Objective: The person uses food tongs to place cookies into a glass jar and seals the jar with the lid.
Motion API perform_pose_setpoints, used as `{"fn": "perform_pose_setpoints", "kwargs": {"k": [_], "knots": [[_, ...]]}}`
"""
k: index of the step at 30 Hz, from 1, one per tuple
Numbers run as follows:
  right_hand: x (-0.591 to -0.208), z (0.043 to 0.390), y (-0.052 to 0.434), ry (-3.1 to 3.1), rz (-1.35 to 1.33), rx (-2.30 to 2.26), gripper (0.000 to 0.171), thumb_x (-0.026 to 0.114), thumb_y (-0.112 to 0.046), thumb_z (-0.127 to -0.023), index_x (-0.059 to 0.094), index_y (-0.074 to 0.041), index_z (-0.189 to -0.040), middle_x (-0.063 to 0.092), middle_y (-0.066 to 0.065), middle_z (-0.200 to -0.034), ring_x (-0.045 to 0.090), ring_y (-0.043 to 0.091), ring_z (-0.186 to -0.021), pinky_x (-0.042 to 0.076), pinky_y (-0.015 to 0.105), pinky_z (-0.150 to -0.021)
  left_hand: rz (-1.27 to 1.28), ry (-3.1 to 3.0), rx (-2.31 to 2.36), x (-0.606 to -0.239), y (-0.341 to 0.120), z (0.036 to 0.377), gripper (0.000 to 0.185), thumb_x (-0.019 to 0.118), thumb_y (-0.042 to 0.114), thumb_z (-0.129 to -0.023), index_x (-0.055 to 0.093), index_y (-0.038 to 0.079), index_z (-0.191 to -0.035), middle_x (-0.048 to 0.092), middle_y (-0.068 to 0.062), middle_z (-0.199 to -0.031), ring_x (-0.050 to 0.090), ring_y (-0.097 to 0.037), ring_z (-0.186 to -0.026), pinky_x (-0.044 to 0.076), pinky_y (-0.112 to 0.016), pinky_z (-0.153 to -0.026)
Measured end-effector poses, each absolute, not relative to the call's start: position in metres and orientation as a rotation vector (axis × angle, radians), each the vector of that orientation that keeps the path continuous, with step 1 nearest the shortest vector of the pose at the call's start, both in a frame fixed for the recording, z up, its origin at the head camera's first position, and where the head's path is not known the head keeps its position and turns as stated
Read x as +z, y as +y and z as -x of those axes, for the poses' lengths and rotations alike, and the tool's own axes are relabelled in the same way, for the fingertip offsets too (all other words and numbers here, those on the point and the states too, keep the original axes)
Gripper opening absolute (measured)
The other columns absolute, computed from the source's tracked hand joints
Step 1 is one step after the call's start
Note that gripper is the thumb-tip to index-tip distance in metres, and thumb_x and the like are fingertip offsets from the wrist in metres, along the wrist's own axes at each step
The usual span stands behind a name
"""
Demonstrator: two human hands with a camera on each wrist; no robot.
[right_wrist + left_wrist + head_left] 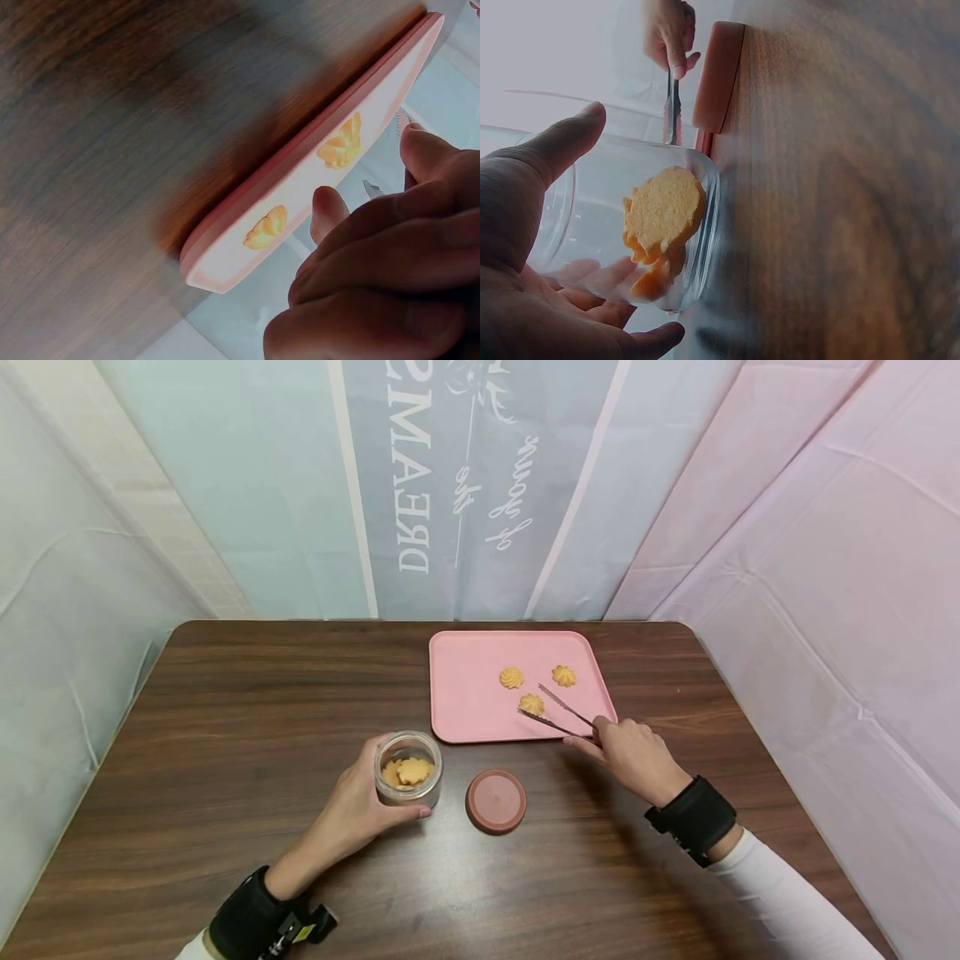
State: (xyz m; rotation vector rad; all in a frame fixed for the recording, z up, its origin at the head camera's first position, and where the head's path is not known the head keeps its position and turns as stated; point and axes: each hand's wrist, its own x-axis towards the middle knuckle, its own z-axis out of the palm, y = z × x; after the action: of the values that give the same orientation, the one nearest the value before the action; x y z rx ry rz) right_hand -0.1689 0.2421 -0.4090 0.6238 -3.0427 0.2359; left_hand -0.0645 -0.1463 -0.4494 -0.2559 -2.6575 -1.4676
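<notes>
My left hand (358,803) grips a clear glass jar (427,793) from its left side, thumb in front. Inside the jar lie several golden cookies (664,212), piled at the bottom. In my right hand (636,760) is a pair of dark metal tongs (558,724), held over the front right of a pink tray (465,693). The tongs' arms are spread, with one tip by the nearest swirled cookie (531,703); whether it touches cannot be told. Two more cookies sit on the tray, one at its middle (512,677) and one farther right (564,676).
A round reddish-brown lid (496,802) lies flat on the wooden table (247,718), between the jar and my right forearm, in front of the tray. Printed cloth (292,485) hangs behind the table's back edge, and pale curtains (840,635) stand at the sides.
</notes>
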Motion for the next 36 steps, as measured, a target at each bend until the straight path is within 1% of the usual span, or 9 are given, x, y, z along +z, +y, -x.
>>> {"fn": "perform_pose_setpoints", "kwargs": {"k": [7, 15, 24, 31, 36], "knots": [[-0.411, 0.171, 0.244, -3.096, -0.594, 0.233, 0.048, 0.072, -0.047, -0.099, 0.052, -0.012, -0.074, 0.045, 0.001, -0.058, 0.047, 0.018, -0.049, 0.037, 0.033, -0.043, 0.262, -2.662, -1.474, -0.449, -0.147, 0.064, 0.101, 0.104, 0.024, -0.066, 0.046, 0.004, -0.146, 0.065, -0.018, -0.137, 0.063, -0.034, -0.124, 0.049, -0.057, -0.102], [-0.418, 0.178, 0.241, -3.153, -0.560, 0.215, 0.050, 0.069, -0.050, -0.100, 0.054, -0.010, -0.075, 0.046, 0.003, -0.060, 0.049, 0.021, -0.050, 0.039, 0.037, -0.043, 0.269, -2.656, -1.468, -0.450, -0.147, 0.064, 0.101, 0.103, 0.025, -0.066, 0.046, 0.005, -0.146, 0.065, -0.018, -0.137, 0.063, -0.034, -0.124, 0.050, -0.057, -0.101], [-0.420, 0.183, 0.237, -3.217, -0.524, 0.220, 0.053, 0.063, -0.053, -0.104, 0.052, -0.011, -0.074, 0.044, 0.002, -0.061, 0.051, 0.021, -0.051, 0.039, 0.036, -0.044, 0.271, -2.655, -1.463, -0.451, -0.147, 0.065, 0.101, 0.103, 0.026, -0.066, 0.046, 0.006, -0.146, 0.065, -0.016, -0.137, 0.064, -0.033, -0.124, 0.050, -0.057, -0.101], [-0.420, 0.185, 0.236, -3.271, -0.512, 0.221, 0.053, 0.060, -0.052, -0.106, 0.051, -0.012, -0.071, 0.043, 0.000, -0.062, 0.049, 0.020, -0.051, 0.038, 0.035, -0.045, 0.264, -2.660, -1.457, -0.451, -0.147, 0.065, 0.101, 0.103, 0.025, -0.066, 0.046, 0.005, -0.146, 0.064, -0.017, -0.137, 0.064, -0.035, -0.124, 0.050, -0.057, -0.101], [-0.424, 0.184, 0.235, -3.279, -0.514, 0.226, 0.051, 0.059, -0.051, -0.107, 0.055, -0.012, -0.073, 0.045, 0.000, -0.062, 0.049, 0.020, -0.052, 0.038, 0.035, -0.046, 0.257, -2.666, -1.458, -0.451, -0.147, 0.065, 0.101, 0.103, 0.026, -0.066, 0.046, 0.005, -0.147, 0.064, -0.017, -0.138, 0.064, -0.034, -0.124, 0.050, -0.057, -0.100]]}}
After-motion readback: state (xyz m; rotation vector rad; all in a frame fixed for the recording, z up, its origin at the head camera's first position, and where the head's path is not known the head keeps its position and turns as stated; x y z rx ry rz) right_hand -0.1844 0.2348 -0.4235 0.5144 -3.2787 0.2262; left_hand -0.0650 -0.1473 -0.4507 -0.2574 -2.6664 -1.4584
